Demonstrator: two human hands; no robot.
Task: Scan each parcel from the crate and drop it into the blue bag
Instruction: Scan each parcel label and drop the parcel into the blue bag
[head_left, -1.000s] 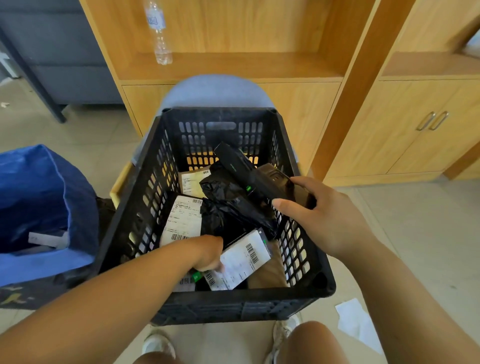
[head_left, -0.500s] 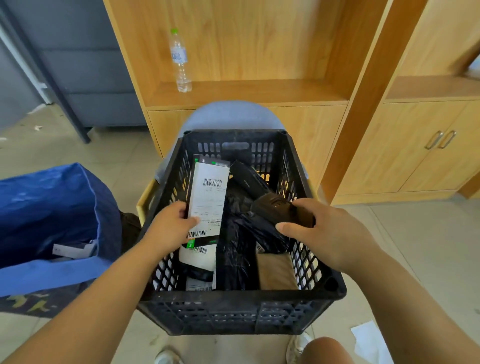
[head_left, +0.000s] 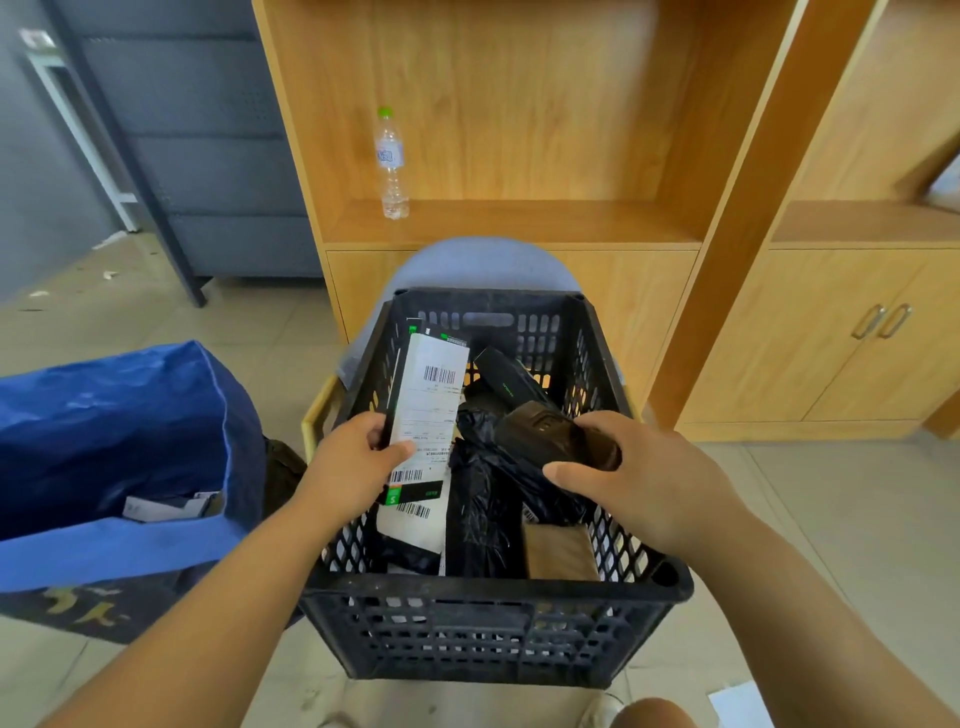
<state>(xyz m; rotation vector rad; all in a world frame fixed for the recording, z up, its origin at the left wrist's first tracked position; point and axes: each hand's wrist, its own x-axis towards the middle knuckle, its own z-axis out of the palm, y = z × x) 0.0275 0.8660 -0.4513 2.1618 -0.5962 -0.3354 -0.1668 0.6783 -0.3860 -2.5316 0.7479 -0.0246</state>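
Observation:
A black slotted crate (head_left: 493, 590) stands in front of me on a grey chair. My left hand (head_left: 349, 467) grips a flat black parcel with a white barcode label (head_left: 428, 410), held upright over the crate's left side. My right hand (head_left: 644, 488) holds a black handheld scanner (head_left: 540, 426) above the crate's middle, its nose pointing away toward the crate's back wall. Inside the crate lie black bagged parcels (head_left: 483, 514), a labelled parcel (head_left: 413, 525) and a brown one (head_left: 558, 553). The blue bag (head_left: 119, 431) stands open on the floor to the left, with a parcel inside it.
Wooden shelving with a water bottle (head_left: 390, 163) rises behind the crate, and cabinet doors (head_left: 852, 343) are to the right. A grey sofa (head_left: 208, 171) is at the back left. A white paper (head_left: 740, 706) lies on the tiled floor by my knee.
My left hand took a labelled parcel from the crate's bottom and lifted it upright at the crate's left side. My right hand kept the scanner above the crate. The view tilted upward.

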